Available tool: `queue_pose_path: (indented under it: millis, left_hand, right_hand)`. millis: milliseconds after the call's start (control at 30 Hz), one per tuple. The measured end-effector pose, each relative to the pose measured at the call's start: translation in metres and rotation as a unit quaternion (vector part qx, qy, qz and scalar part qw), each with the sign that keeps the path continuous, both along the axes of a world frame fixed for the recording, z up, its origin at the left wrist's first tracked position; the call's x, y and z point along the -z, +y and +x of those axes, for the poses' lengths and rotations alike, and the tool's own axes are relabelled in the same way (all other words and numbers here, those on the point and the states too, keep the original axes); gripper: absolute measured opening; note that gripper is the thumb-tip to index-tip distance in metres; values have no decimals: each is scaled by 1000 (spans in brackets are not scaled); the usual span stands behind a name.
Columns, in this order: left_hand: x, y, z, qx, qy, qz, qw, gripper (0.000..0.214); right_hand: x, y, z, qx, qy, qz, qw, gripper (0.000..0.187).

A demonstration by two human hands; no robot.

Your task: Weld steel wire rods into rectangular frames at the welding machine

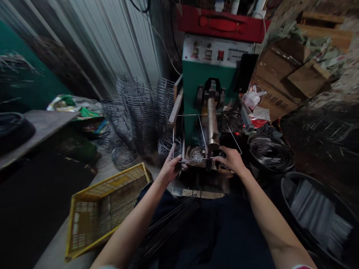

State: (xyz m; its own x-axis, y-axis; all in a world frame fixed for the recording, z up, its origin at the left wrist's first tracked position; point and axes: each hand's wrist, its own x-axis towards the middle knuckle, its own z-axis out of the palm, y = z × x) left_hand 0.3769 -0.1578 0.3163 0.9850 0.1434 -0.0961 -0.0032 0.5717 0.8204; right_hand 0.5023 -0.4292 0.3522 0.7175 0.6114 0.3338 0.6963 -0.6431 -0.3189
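Note:
My left hand (171, 164) is closed on the left near corner of a thin metal wire frame (202, 130). On the other side, my right hand (231, 160) pinches the frame's near wire, close to the welding arm. The frame lies across the front of a green spot welding machine (193, 87). Its thick metal arm (212, 121) juts toward me, and the near wire passes at the arm's tip; whether they touch I cannot tell. Between my hands sits a small bowl (190, 157) of tiny metal pieces. A bundle of straight wires (174, 220) rests on my lap.
Tall stacks of wire rings (141, 112) stand left of the machine. A yellow crate (108, 190) lies at lower left. At right are coiled wires (269, 151), a black tub (291, 179) with grey strips, and a cardboard box (276, 82). A red case (224, 24) tops the machine.

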Motion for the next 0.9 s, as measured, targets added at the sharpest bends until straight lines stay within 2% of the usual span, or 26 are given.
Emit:
queue_pose_path:
  millis: [67, 133, 233, 300, 333, 400, 467, 567, 667, 733, 800, 900]
  left_hand:
    - [1, 1, 0, 3, 11, 1, 1000, 90]
    - [1, 2, 0, 2, 17, 0, 1000, 91]
    - [1, 2, 1, 4, 14, -5, 1000, 92]
    - [-2, 2, 3, 1, 17, -11, 1000, 91]
    - [-4, 1, 3, -4, 18, -14, 1000, 90]
    - [-9, -3, -1, -18, 27, -19, 999, 86]
    - [-12, -8, -18, -22, 39, -20, 999, 86]
    - [-5, -20, -65, 1, 48, -4, 999, 91]
    - [12, -29, -120, 47, 48, -7, 998, 98]
    - [18, -25, -141, 66, 59, -34, 996, 100]
    - [13, -11, -143, 56, 86, -63, 993, 91]
    - [-11, 16, -124, 24, 141, -80, 987, 65]
  right_hand:
    - [2, -6, 2, -10, 4, 29, 1000, 52]
    - [4, -18, 7, 15, -17, 67, 998, 53]
    - [5, -40, 18, 158, -35, 120, 980, 57]
    - [6, -50, 23, 233, 55, 170, 956, 56]
    - [6, -53, 23, 244, 121, 204, 940, 56]
    - [6, -56, 18, 238, 224, 274, 905, 56]
    - [8, -59, 3, 220, 267, 317, 883, 55]
    - [18, -74, -42, 184, 302, 308, 884, 51]
    - [37, -109, -112, 176, 356, 276, 875, 51]
    - [49, -138, -164, 192, 398, 255, 860, 52]
    - [55, -166, -211, 199, 427, 240, 849, 52]
    - [47, -193, -259, 216, 424, 231, 849, 50]
